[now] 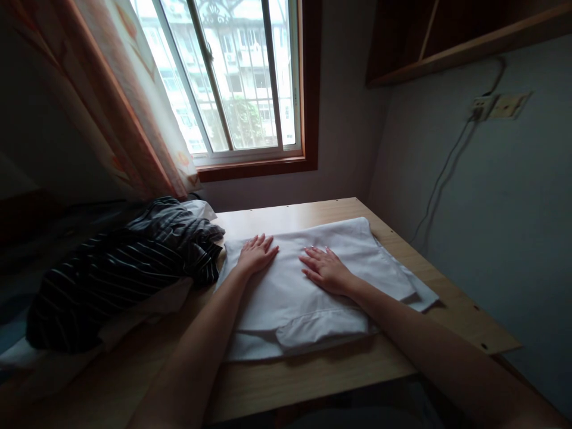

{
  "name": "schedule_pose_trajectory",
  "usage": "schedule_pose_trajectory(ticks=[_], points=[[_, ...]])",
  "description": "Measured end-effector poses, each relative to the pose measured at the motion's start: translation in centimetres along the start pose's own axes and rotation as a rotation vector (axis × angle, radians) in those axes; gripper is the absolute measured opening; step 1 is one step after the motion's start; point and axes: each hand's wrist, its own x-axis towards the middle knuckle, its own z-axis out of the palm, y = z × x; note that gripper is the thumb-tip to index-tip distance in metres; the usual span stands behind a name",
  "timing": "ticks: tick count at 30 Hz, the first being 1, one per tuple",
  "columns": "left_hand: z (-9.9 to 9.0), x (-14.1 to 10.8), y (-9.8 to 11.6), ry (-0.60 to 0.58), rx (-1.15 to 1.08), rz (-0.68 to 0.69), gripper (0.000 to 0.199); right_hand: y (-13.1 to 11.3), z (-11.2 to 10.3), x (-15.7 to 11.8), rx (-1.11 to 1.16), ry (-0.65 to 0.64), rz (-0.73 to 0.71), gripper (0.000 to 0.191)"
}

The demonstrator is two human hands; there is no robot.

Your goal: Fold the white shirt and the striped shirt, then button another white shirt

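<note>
A white garment, folded into layers, lies flat on the wooden table. My left hand rests palm down on its upper left part, fingers stretched out. Near the middle of the cloth, my right hand also lies flat with its fingers spread. Both hands touch the fabric from above and grip nothing. A loose folded flap shows at the garment's near edge, and a lower layer sticks out at the right corner. The cloth under my palms is hidden.
Black striped clothing is heaped with white cloth on the table's left side. A window with an orange-patterned curtain is behind. On the right wall are a socket with a hanging cable and a shelf.
</note>
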Motion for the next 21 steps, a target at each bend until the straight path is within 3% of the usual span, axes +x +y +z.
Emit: schedule_pose_trajectory(ticks=[6,11,16,21], points=[[-0.2,-0.1,-1.2,0.011,0.028,-0.222,0.070,0.0,0.1,0.0,0.003,0.000,0.004,0.053],[0.1,-0.4,-1.1,0.110,0.032,-0.354,0.070,0.1,0.1,0.0,-0.001,0.001,0.006,0.053],[0.3,-0.6,-1.1,0.156,0.045,-0.406,0.068,-0.4,-0.4,0.0,0.003,-0.033,0.025,0.054],[0.3,-0.6,-0.9,0.129,0.000,-0.419,0.073,-2.5,-0.9,1.7,0.003,-0.141,0.029,0.063]])
